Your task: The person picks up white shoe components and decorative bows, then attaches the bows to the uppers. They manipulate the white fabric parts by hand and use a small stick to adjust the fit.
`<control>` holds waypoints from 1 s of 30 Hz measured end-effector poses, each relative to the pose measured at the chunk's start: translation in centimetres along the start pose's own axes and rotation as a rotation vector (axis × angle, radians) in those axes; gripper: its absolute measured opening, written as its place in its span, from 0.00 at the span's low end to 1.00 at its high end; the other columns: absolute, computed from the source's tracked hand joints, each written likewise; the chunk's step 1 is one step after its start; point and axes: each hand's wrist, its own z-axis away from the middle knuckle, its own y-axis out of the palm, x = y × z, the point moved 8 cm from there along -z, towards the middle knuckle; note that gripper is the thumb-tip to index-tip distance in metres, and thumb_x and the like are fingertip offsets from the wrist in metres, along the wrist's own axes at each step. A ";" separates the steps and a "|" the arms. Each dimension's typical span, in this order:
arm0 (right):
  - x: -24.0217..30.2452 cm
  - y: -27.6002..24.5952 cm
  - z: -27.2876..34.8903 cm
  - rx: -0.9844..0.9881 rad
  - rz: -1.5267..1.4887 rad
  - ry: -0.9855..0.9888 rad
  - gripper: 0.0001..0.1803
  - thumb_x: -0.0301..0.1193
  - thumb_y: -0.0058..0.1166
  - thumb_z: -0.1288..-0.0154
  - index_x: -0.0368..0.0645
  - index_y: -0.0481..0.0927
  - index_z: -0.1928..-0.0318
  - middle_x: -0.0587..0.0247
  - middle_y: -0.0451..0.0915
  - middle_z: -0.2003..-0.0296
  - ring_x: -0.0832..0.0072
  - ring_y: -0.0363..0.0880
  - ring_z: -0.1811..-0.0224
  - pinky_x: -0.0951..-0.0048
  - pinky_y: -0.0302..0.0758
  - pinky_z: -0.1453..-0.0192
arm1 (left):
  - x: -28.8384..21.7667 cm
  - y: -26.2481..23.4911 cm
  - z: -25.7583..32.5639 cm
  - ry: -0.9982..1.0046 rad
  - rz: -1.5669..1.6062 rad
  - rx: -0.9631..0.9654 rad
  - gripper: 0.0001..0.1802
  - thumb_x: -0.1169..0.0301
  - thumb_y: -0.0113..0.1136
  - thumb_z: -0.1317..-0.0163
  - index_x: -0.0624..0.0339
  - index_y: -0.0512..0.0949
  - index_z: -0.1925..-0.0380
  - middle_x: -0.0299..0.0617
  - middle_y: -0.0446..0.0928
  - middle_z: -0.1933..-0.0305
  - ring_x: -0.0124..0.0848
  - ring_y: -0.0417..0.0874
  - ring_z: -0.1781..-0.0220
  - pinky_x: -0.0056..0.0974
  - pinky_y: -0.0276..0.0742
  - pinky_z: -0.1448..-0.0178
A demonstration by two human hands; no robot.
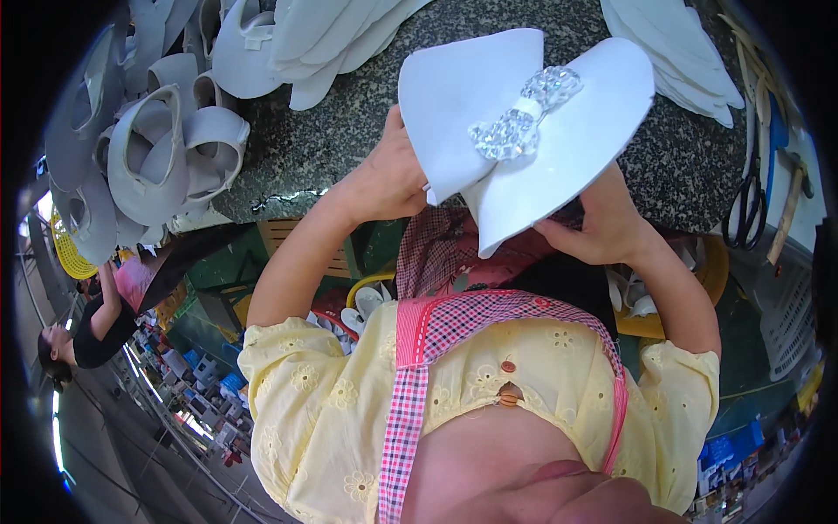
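Observation:
Over the speckled dark stone worktop [349, 144] I hold up a white shoe upper [567, 166], its two wide flaps spread apart. A clear, glittering bow [528, 113] with a white centre band sits across its middle. My left hand [393, 175] grips the left flap by its lower edge, fingers partly hidden behind it. At the lower right edge my right hand [602, 218] is closed on the same upper, the thumb in front and the other fingers behind.
Curved white uppers [148, 157] pile up at the left. Flat white pieces [349, 39] lie stacked at the far side, and more [676, 57] at far right. Black-handled scissors [746, 205] and a wooden-handled tool [788, 214] are at the right edge. Another person [92, 327] is at left.

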 end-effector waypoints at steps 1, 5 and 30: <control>0.0 0.6 0.1 0.045 0.047 0.006 0.39 0.28 0.55 0.63 0.50 0.61 0.43 0.71 0.74 0.68 0.73 0.71 0.57 0.63 0.54 0.45 | 0.2 0.1 0.2 -0.010 0.012 0.016 0.36 0.81 0.57 0.72 0.43 0.72 0.54 0.38 0.72 0.54 0.40 0.65 0.45 0.49 0.49 0.43; 0.6 1.5 0.3 0.109 0.124 -0.118 0.40 0.27 0.55 0.62 0.52 0.61 0.41 0.71 0.73 0.67 0.74 0.69 0.55 0.60 0.54 0.46 | -0.4 -0.1 0.2 0.059 -0.163 -0.009 0.36 0.80 0.57 0.72 0.44 0.72 0.54 0.38 0.72 0.53 0.39 0.64 0.45 0.50 0.49 0.43; 1.9 3.7 1.0 -0.600 0.436 -0.020 0.18 0.29 0.48 0.51 0.51 0.70 0.56 0.74 0.69 0.75 0.75 0.68 0.61 0.54 0.57 0.48 | -3.3 -2.5 -0.5 0.220 -0.532 -0.255 0.11 0.73 0.57 0.54 0.56 0.66 0.72 0.47 0.68 0.54 0.44 0.69 0.52 0.43 0.63 0.49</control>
